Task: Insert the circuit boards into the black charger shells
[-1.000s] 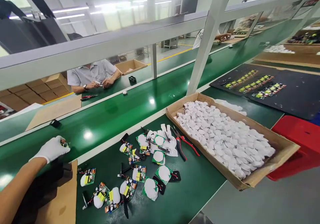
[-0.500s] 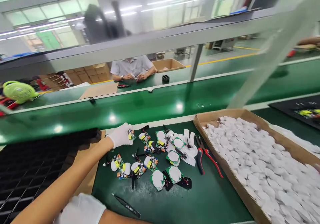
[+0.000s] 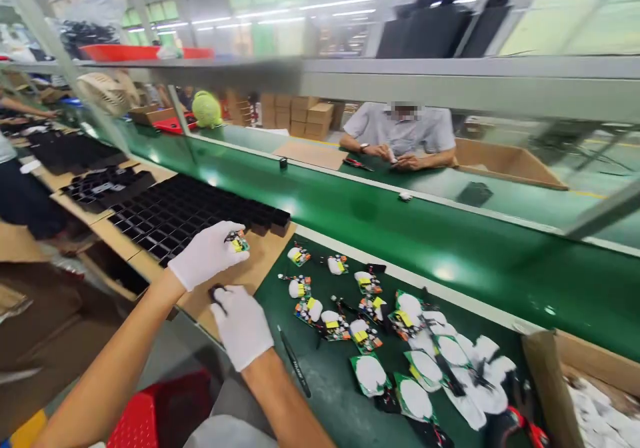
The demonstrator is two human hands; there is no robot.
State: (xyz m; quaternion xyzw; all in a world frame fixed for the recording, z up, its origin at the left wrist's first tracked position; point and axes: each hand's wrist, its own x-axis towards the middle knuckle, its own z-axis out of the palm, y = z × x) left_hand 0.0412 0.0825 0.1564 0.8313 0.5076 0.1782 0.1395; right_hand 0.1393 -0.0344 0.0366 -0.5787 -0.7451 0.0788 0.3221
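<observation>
At the desk's (image 3: 350, 395) left edge, our left hand (image 3: 207, 255) clamps a small green circuit board (image 3: 236, 240), our right hand (image 3: 243, 325) a small black part (image 3: 218, 293); joining them, we judge, needs careful alignment.

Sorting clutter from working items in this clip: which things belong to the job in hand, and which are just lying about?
In hand:
- left hand holding a circuit board
- right hand pinching a small black part
- black compartment tray, close to both hands
- loose boards, probably waiting their turn

Lying about:
- tweezers
- red-handled pliers
- green fan
</observation>
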